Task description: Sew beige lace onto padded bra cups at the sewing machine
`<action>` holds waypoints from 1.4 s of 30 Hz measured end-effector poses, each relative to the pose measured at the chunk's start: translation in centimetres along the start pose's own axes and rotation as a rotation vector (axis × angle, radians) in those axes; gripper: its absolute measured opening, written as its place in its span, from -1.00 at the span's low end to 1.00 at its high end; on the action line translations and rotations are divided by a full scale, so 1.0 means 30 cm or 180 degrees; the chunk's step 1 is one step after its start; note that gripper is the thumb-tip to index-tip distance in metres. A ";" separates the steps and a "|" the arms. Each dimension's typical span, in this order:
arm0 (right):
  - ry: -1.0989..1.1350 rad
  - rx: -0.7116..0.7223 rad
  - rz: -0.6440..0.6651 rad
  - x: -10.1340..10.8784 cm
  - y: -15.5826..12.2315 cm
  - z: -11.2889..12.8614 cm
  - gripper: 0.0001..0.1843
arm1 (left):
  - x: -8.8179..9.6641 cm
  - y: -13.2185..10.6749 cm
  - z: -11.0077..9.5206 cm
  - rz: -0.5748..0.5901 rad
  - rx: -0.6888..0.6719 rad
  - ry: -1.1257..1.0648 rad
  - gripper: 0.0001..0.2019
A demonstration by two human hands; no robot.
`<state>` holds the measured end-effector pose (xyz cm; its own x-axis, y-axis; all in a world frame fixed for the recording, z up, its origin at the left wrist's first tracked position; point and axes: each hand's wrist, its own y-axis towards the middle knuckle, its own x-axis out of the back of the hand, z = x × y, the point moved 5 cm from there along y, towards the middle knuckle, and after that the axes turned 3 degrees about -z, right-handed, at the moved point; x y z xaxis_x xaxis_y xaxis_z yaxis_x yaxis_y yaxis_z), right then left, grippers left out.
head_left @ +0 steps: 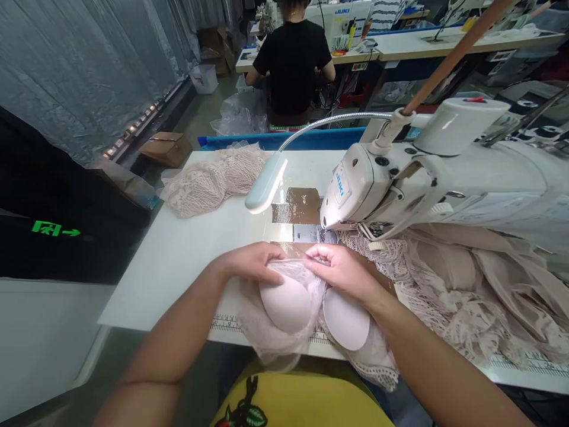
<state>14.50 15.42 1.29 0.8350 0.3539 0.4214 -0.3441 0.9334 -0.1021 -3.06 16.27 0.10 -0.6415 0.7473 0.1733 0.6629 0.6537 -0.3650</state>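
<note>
Two pale pink padded cups lie at the table's near edge, the left cup (287,305) draped with sheer lace and the right cup (345,325) bare. My left hand (251,262) rests curled over the top edge of the left cup, fingers closed on its lace. My right hand (340,268) pinches the lace fabric (306,279) between the cups. Both hands sit just in front of the needle area of the white sewing machine (400,178).
A pile of beige lace pieces (208,181) lies at the table's far left. More beige fabric (480,284) is heaped under the machine arm on the right. A gooseneck lamp (265,184) hangs over the white table (178,249). A person in black (292,59) sits at another station ahead.
</note>
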 end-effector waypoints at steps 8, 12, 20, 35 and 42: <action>0.0199 0.0063 0.0718 -0.043 -0.010 0.007 -0.60 | 0.092 -0.074 -0.011 -0.0422 -0.0069 0.0065 -0.80; 0.0356 0.0217 0.0301 -0.058 0.001 0.014 -0.71 | 0.037 -0.043 -0.033 -0.0540 -0.0258 -0.0052 -0.81; 0.0366 0.0403 0.0176 -0.058 -0.001 0.021 -0.76 | -0.020 0.003 -0.025 -0.0739 -0.0290 -0.0057 -0.79; 0.0676 0.0061 0.0243 0.011 -0.006 -0.023 -0.63 | -0.035 0.011 -0.014 -0.0718 -0.0055 -0.0703 -0.70; 0.0625 0.0088 0.0218 -0.015 -0.016 -0.004 -0.73 | -0.049 0.019 -0.003 -0.0662 0.0019 -0.0776 -0.70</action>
<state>14.35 14.83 1.06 0.8759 0.4239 0.2304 -0.4124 0.9056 -0.0986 -1.70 15.54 -0.28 -0.8371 0.5467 0.0208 0.5060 0.7882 -0.3502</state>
